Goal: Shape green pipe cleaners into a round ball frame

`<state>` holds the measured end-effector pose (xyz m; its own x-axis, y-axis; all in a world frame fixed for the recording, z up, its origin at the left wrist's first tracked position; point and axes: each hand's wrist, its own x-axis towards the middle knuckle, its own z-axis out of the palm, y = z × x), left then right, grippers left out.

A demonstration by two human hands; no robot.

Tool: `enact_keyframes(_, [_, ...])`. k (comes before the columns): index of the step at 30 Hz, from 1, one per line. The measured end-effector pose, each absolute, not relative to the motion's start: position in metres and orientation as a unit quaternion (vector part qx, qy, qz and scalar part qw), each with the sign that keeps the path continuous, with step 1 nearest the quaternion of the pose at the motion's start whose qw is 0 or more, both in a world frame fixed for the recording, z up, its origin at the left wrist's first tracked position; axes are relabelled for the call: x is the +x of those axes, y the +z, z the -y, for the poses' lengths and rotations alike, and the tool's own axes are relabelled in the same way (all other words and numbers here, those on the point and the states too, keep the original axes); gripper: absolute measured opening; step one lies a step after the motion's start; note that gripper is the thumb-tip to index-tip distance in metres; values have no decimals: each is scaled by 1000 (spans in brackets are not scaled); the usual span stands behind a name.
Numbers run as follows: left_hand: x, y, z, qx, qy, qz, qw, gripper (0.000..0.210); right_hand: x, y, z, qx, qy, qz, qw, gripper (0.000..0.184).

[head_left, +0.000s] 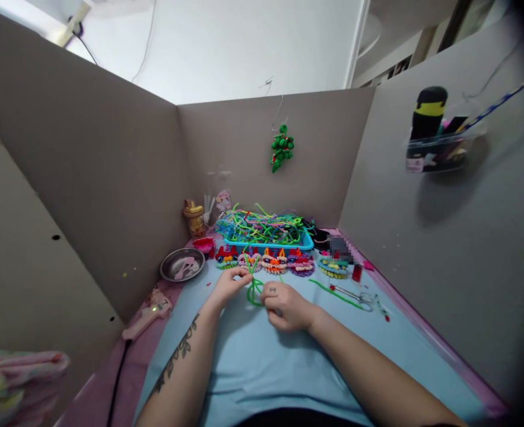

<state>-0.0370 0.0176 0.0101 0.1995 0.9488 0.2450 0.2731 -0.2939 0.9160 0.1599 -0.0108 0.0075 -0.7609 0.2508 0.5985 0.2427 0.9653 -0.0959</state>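
Between my two hands, above the blue cloth, is a bunch of bent green pipe cleaners (254, 292) forming loops, with ends sticking up. My left hand (232, 284) pinches it near the top between thumb and fingertips. On its right side, my right hand (285, 305) is closed with curled fingers on the lower loops; the fingertips are partly hidden. To the right lies a loose green pipe cleaner (339, 294) beside a pair of scissors (363, 300). Just beyond my hands stand several finished colourful pipe-cleaner figures (274, 261) in a row.
A blue tray (268, 246) heaped with pipe cleaners stands at the back. At left are a metal bowl (168, 268) and a pink glue gun (148, 317) with a cord. Grey partitions (88, 166) enclose the table; a green beaded ornament (282, 148) hangs at the back.
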Motion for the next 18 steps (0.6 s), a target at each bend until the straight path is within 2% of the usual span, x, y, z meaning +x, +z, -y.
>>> enact_keyframes(5, [-34,10,-18,677,449,-461,358,20,162,9,10,-137,9,936,325,11])
enact_keyframes(11, [-18,9,-16,586,576,-492,288,16,145,6,21,-203,39,900,384,14])
enact_keyframes(13, [-11,6,-16,551,600,-489,311,17,133,1,26,-214,27,900,379,14])
enact_keyframes(18, [-6,-2,-19,451,625,-453,448,25,119,-8,31,-273,-8,899,343,13])
